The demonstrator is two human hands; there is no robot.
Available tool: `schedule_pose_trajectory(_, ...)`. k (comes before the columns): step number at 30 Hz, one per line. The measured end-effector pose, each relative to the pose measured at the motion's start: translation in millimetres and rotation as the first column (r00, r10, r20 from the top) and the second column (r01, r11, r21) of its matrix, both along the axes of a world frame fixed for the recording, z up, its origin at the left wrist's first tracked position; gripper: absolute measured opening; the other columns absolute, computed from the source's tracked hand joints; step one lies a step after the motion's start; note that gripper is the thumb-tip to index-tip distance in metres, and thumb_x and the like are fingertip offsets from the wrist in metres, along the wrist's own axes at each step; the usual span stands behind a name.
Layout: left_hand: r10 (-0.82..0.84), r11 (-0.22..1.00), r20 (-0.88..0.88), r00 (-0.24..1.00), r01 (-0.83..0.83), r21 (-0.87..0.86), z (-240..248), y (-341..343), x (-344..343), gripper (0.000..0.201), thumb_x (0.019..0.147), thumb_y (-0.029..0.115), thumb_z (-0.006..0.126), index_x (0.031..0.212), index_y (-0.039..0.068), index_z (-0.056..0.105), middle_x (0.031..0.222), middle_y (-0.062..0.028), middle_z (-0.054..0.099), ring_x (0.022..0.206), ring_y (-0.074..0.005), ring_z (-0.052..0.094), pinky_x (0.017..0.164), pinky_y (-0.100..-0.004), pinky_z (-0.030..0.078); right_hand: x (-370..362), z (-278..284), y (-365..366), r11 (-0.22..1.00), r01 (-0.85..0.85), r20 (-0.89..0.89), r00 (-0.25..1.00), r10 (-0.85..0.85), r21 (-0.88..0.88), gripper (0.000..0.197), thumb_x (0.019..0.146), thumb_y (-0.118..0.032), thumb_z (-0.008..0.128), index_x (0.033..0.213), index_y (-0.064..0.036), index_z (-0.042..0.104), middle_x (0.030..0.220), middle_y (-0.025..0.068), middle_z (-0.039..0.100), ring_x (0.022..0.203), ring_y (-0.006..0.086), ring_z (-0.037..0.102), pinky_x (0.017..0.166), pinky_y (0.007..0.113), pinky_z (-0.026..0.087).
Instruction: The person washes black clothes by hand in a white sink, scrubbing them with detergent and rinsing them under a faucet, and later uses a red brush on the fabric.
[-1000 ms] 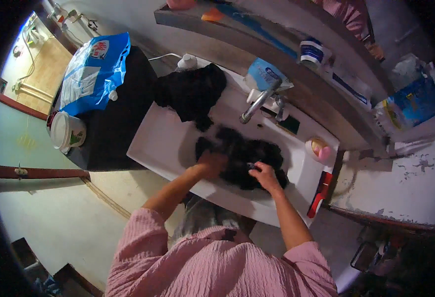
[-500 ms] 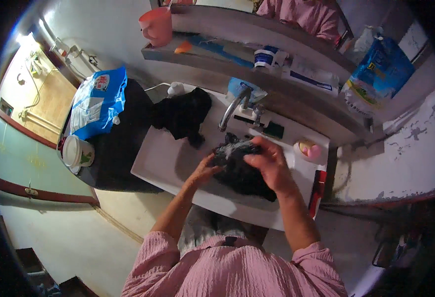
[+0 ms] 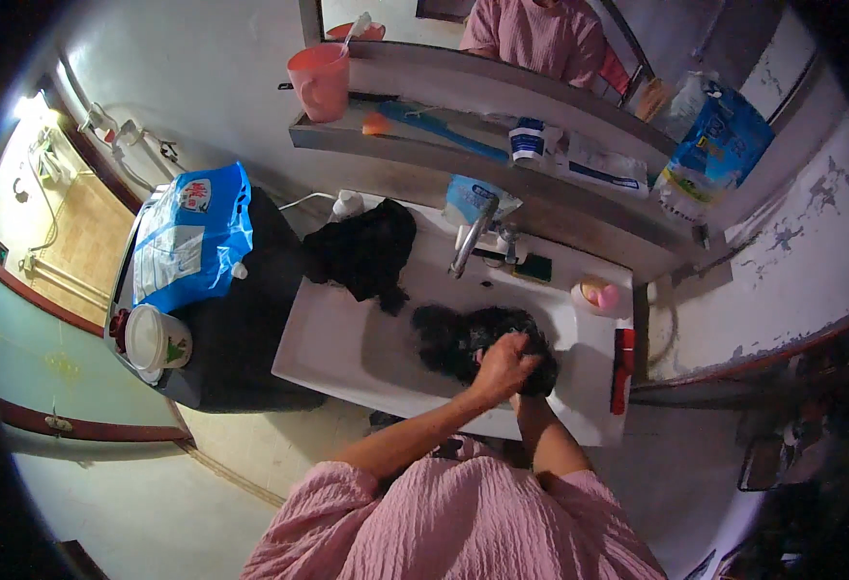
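Both hands down in the white sink, left hand clutching the wet black garment, right hand's grip hidden underneath it.

Counted in the head view: one white sink. One metal tap. Two dark garments: one wet black cloth in the basin, one black cloth draped over the sink's rear left corner. Two hands on the wet cloth: left hand was visible, right hand mostly hidden beneath it. One pink cup on the shelf. Two blue bags: one blue detergent bag left of the sink, one blue pouch on the shelf. One white lidded tub. One red brush on the sink's right rim.
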State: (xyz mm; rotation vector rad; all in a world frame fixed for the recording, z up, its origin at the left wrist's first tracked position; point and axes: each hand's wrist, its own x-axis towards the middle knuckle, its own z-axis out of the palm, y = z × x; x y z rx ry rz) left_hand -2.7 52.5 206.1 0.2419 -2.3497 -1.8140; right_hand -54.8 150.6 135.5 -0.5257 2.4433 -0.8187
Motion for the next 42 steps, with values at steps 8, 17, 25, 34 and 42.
schedule_pose_trajectory(8,0.23,0.681,0.247,0.941,0.026,-0.732,-96,-135,-7,0.018,0.08,0.019,0.052,0.093,0.01,0.061,0.083,-0.0134,0.064,0.072,-0.0311,0.063,0.062,-0.0412,0.049,-29,-2,-48,0.743,0.614,0.611,0.705,-0.362,-0.268,0.061,0.082,-0.042,0.052,0.132,-0.0116,0.034,0.132,0.0092,0.039,0.12,0.0269,0.038,0.089,0.04,0.04)
schedule_pose_trajectory(17,0.433,0.744,0.358,0.827,-0.105,-0.66,-243,-166,56,0.034,0.075,0.022,0.054,0.107,0.012,0.049,0.093,-0.0188,0.06,0.085,-0.0382,0.058,0.078,-0.0451,0.046,-40,-51,-82,0.905,-0.256,-0.316,0.938,0.146,-0.341,0.069,0.072,-0.012,0.062,0.132,-0.0106,0.029,0.129,0.0182,0.038,0.118,0.0353,0.036,0.098,0.037,0.033)
schedule_pose_trajectory(25,0.163,0.959,0.148,0.975,-0.121,-0.257,-242,-182,129,0.024,0.074,0.016,0.055,0.096,0.008,0.057,0.087,-0.0104,0.061,0.079,-0.0271,0.055,0.07,-0.0382,0.045,49,-124,-125,0.714,-0.42,-0.256,0.732,0.631,0.559,0.059,0.074,-0.046,0.053,0.123,-0.0132,0.048,0.13,0.0117,0.041,0.121,0.037,0.03,0.088,0.062,0.028)
schedule_pose_trajectory(34,0.194,0.506,0.697,0.69,-0.679,0.532,-168,-159,54,0.033,0.081,0.032,0.054,0.103,0.008,0.058,0.09,-0.0055,0.06,0.081,-0.0186,0.054,0.074,-0.0332,0.047,-14,4,-93,0.877,0.26,0.465,0.884,-0.048,-0.405,0.024,0.072,-0.024,0.063,0.085,-0.0036,0.061,0.082,0.008,0.063,0.081,0.0185,0.058,0.075,0.03,0.043)
schedule_pose_trajectory(42,-0.041,0.072,0.291,0.956,-0.288,0.955,-81,-98,-9,0.043,0.084,0.041,0.053,0.105,0.004,0.057,0.096,-0.0046,0.06,0.087,-0.0158,0.057,0.077,-0.0315,0.047,-24,10,-27,0.318,0.856,0.903,0.429,0.005,-0.408,0.038,0.078,-0.031,0.06,0.108,-0.0074,0.057,0.106,0.0057,0.059,0.101,0.0228,0.053,0.091,0.036,0.041)
